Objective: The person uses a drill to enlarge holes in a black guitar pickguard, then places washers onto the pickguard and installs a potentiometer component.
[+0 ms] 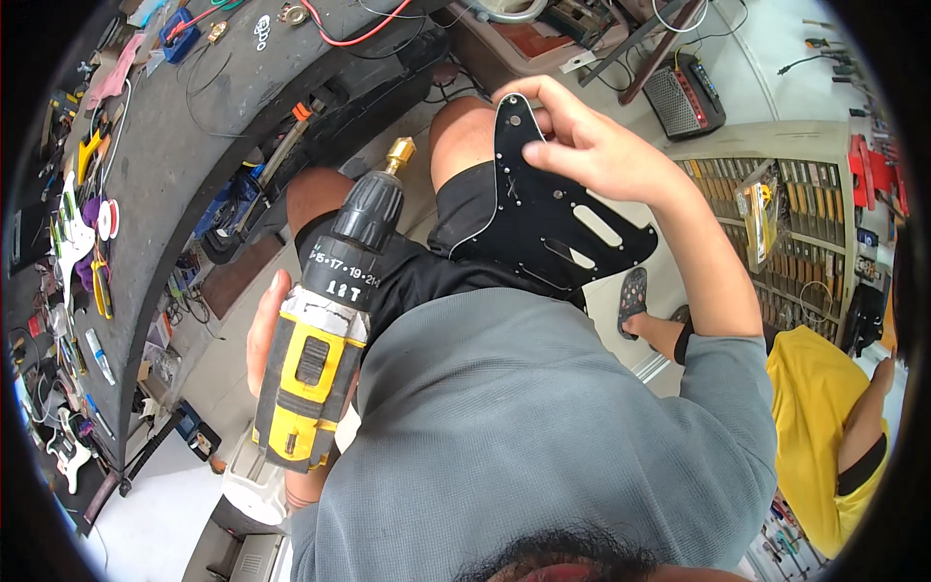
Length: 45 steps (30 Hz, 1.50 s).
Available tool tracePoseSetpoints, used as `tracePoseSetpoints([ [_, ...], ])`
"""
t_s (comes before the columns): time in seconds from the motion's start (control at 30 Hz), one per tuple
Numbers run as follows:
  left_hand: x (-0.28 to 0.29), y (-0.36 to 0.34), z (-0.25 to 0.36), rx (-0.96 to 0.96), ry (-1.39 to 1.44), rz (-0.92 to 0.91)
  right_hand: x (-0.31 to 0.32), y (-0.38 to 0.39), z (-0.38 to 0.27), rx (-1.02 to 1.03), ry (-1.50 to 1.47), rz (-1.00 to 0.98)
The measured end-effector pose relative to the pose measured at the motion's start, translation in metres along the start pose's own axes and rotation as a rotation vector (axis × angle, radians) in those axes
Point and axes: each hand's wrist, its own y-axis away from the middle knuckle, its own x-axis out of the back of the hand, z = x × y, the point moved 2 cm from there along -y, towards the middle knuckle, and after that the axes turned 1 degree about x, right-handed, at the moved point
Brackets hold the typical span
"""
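Left of the black plate [529, 199], itself above the shorts [412, 276], the left hand [262, 339] grips a yellow drill [305, 373] while the right hand [587, 145] pinches the plate's narrow end, where a loose hold could let the plate twist if the bit [401, 153] catches it.

bench [150, 233]: dark, left
floor [223, 349]: pale, left of centre
rack [722, 145]: cream, slotted, right
wall [797, 105]: white, upper right
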Motion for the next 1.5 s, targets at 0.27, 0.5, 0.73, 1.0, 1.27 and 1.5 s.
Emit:
tracePoseSetpoints([
  [0.27, -0.003, 0.006, -0.006, 0.027, -0.013, 0.055, 0.006, -0.013, -0.006, 0.147, -0.067, -0.352],
  [0.5, 0.001, 0.012, -0.024, 0.235, 0.239, 0.078, 0.028, -0.025, 0.025, 0.368, -0.314, -0.582],
  [0.73, 0.005, 0.004, -0.013, 0.326, 0.63, 0.155, 0.036, -0.027, -0.022, 0.341, -0.3, -0.005],
  [1.0, 0.004, -0.015, -0.006, 0.26, 0.585, 0.089, -0.002, -0.022, -0.005, 0.31, 0.121, 0.728],
  [1.27, -0.03, -0.03, 0.014, 0.04, 0.302, -0.089, -0.062, 0.004, -0.007, 0.182, 0.297, 0.673],
  [1.5, -0.041, -0.024, -0.002, -0.111, 0.213, -0.162, -0.066, 0.012, -0.012, 0.202, 0.399, 0.671],
])
